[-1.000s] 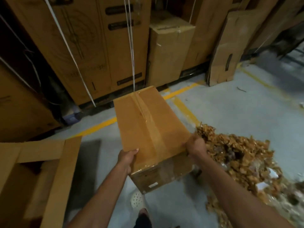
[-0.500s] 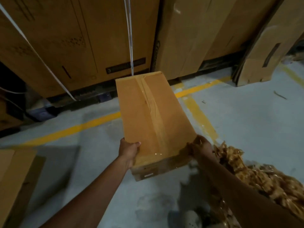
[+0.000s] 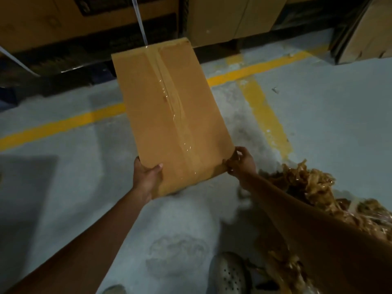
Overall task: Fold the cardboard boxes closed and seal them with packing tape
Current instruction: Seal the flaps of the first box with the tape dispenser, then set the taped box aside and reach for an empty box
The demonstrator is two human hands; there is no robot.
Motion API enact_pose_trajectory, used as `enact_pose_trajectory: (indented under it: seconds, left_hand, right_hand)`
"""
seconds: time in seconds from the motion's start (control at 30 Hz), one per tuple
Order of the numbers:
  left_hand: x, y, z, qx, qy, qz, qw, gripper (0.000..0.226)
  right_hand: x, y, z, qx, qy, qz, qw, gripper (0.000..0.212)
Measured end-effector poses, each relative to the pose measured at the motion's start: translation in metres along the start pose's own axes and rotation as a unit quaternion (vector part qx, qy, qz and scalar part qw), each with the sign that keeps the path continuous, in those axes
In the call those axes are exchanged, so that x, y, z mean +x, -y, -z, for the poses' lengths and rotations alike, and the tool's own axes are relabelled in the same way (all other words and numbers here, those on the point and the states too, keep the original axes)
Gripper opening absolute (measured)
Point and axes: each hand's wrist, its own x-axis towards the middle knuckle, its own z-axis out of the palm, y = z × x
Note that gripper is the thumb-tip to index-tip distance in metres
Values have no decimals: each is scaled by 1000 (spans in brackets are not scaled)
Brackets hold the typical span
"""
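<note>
A closed cardboard box [image 3: 167,115] is held out in front of the person over the grey floor [image 3: 328,124], its long side running from near to far. A strip of clear packing tape [image 3: 169,98] runs down the middle of its top face along the seam, shiny where the light catches it.

The left hand [image 3: 147,177] grips the box's near left corner. Its thumb lies across the top face, and the rest of its fingers are hidden beneath the box. The right hand [image 3: 241,162] holds the near right corner, its fingers curled round the edge and clamped on the cardboard.

Yellow lines [image 3: 261,107] are painted on the floor under and beyond the box. One runs from left to right, and another branches off it towards the near right. To the right of the box, just beside the right forearm, lies a heap of crumpled brown scraps [image 3: 307,187]. A pale perforated clog [image 3: 229,272] shows at the near edge of the view.

Large cartons [image 3: 229,15] stand along the far side, and a white strap [image 3: 140,20] hangs in front of them, coming down to the far edge of the held box.
</note>
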Motion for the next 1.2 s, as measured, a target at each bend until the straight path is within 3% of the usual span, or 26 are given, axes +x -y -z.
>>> enact_pose_trajectory:
  seconds: [0.17,0.23,0.3,0.5,0.6,0.7,0.9,1.13,1.2]
  left_hand:
    - [-5,-13,8,19,10,13,1000,61]
    - [-2,-20,16,20,50,29,998,56]
    - [-4,-30,27,5,81,61,995,49]
    - [-71,-122,53,-39,103,112,988,80]
    - [-143,-187,87,-76,96,71,990,70]
    - [-237,-253,135,-86,71,35,993,57]
    - [-409,-334,242,-79,51,-52,994,58]
    - [-518,-326,410,-87,-51,-107,989,69]
    - [-534,-311,472,-105,-77,-103,986,62]
  right_hand:
    - [-11,10,-4,-35,-11,-24,999,42]
    - [-14,12,-4,-45,1,-36,998,37]
    - [-21,16,-6,-66,26,-41,997,45]
    - [-113,77,-4,-104,53,79,990,77]
    - [-186,124,13,-55,72,118,989,78]
    - [-277,178,41,31,102,131,986,57]
    - [-455,243,65,93,140,184,968,47]
    - [-623,264,2,39,231,233,944,60]
    - [-662,261,-32,24,243,253,936,44]
